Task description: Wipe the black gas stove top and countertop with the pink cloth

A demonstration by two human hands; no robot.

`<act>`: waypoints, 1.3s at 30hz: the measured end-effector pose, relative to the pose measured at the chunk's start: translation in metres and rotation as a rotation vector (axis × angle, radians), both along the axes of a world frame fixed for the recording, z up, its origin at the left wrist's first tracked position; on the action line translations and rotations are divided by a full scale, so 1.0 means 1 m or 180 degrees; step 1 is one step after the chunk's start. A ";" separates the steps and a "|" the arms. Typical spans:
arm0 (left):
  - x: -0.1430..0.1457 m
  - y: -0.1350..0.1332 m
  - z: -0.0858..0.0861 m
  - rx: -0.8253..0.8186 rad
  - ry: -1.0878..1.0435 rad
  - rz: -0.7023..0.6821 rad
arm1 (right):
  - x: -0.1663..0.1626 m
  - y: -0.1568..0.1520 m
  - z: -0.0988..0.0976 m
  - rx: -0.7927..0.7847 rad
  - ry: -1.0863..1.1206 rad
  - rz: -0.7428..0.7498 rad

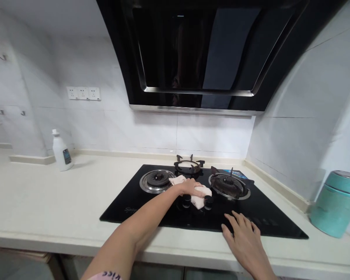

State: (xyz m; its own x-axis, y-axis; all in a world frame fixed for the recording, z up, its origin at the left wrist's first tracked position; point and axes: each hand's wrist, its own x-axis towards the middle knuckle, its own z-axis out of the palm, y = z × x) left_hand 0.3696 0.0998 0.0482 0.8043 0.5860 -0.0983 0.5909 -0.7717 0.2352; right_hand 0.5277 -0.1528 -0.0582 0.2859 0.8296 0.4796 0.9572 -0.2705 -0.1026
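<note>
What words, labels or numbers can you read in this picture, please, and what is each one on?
"vice": dark letters on the pink sleeve at the bottom edge, possibly cut off.
Brand mark on the cooktop, front left: starts with "S", rest blurred.
Label on the white bottle: too small to read.
Print on the blue sticker behind the right burner: unreadable.
On the cloth under the left hand: no print visible.

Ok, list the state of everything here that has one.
left hand, gripping the cloth
cloth, crumpled, on the hob
right hand, open, flat on the hob
left burner, unlit, no grate
right burner, unlit, grate on
loose grate, sitting at the hob's back edge
bottle, upright, capped
teal canister, lid on
</note>
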 end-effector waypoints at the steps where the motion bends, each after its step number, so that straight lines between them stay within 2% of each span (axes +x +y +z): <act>1: -0.001 -0.001 0.004 -0.0142 0.0049 -0.0103 | 0.000 -0.001 0.000 -0.0004 0.0003 -0.0008; 5: -0.001 0.001 0.018 -0.0518 0.0280 -0.0389 | -0.001 -0.004 0.004 -0.0018 0.0030 -0.0003; 8: 0.005 0.001 0.022 -0.0466 0.0393 -0.0477 | -0.002 -0.004 0.005 0.0022 0.0013 0.0033; 12: 0.009 0.000 0.016 -0.0279 0.0458 -0.0445 | 0.002 0.002 -0.002 0.0072 -0.0037 -0.0022; 16: 0.022 0.011 0.007 -0.0176 0.0500 -0.0324 | 0.007 0.006 -0.010 0.0071 -0.0065 0.0017; 20: 0.042 0.024 -0.002 0.0101 0.0245 0.0009 | 0.008 0.004 -0.009 0.0180 -0.0043 0.0039; 23: 0.044 0.026 -0.009 0.0366 -0.0010 0.0183 | 0.008 0.002 -0.005 0.0252 -0.0029 0.0067; 27: 0.025 0.023 -0.014 0.0619 -0.0195 0.0270 | 0.007 0.002 0.000 0.0187 0.0067 0.0068; 32: -0.024 0.013 -0.017 0.0863 -0.0332 0.0443 | 0.007 0.001 0.002 0.0140 0.0087 0.0034; 36: -0.062 -0.010 -0.020 0.1062 -0.0407 0.0544 | 0.009 0.000 0.000 0.0116 0.0047 0.0029; 39: -0.079 -0.031 -0.027 0.1261 -0.0488 0.0788 | 0.010 0.000 -0.002 0.0105 0.0035 0.0012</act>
State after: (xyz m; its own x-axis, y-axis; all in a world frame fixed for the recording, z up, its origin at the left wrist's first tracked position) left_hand 0.2906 0.0686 0.0214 0.6239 0.7299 0.2794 0.7495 -0.6601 0.0507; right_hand 0.5373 -0.1532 -0.0603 0.2882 0.8144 0.5037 0.9570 -0.2632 -0.1219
